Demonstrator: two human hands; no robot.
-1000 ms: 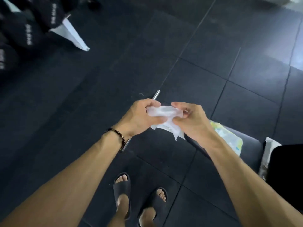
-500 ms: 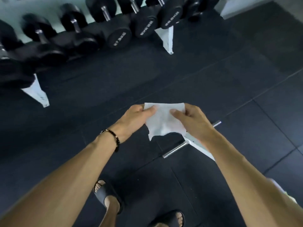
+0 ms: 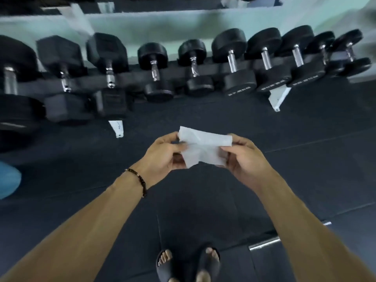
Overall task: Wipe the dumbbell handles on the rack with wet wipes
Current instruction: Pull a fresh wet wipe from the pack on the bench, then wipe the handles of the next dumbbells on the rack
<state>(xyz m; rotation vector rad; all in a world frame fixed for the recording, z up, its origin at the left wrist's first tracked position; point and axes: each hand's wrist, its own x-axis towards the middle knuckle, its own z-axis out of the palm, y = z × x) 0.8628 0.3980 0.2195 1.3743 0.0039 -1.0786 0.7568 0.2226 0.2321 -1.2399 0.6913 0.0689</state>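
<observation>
A: Changed since half a second ago?
B: Wet wipe now stretched flat, pinched by left hand and right hand; dumbbell rack closer, filling the top.
A: Wipe position?
B: Mid-air above floor, well apart from dumbbell handles.

— Where are the hands?
— Both forearms reach toward 12 o'clock, nearly meeting at centre. The left hand sits at 9 o'clock of the right hand.
— Fingers?
— Curled on both, thumbs pinching inward toward each other. A beaded bracelet circles the left wrist.
</observation>
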